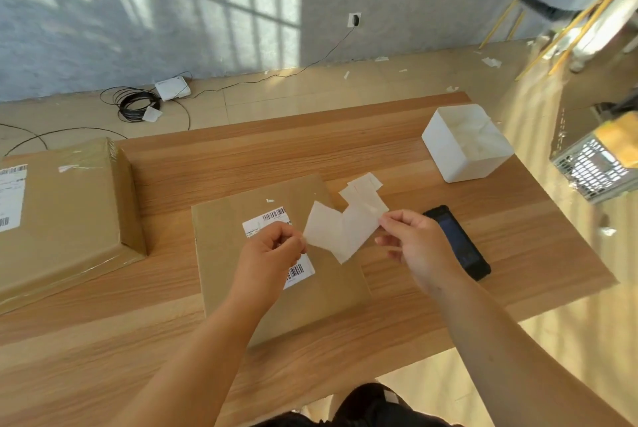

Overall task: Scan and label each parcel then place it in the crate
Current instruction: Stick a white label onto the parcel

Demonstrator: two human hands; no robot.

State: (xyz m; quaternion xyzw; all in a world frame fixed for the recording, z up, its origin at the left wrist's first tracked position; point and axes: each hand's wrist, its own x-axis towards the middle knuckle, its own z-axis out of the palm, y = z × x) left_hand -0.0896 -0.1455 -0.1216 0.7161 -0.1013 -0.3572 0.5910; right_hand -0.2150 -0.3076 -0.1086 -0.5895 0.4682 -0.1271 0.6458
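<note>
Left hand, right hand pinch label above parcel edge; scanner near.

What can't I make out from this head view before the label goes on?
- Shipping label on the middle parcel: centre covered by the left hand; print too small to read.
- Scanner: partly behind the right hand; screen unreadable.
- Crate: cut by the right edge, blurred; contents unclear.
- Large parcel: cut by the left edge.
- Label sheet in both grips: any print not visible.
</note>
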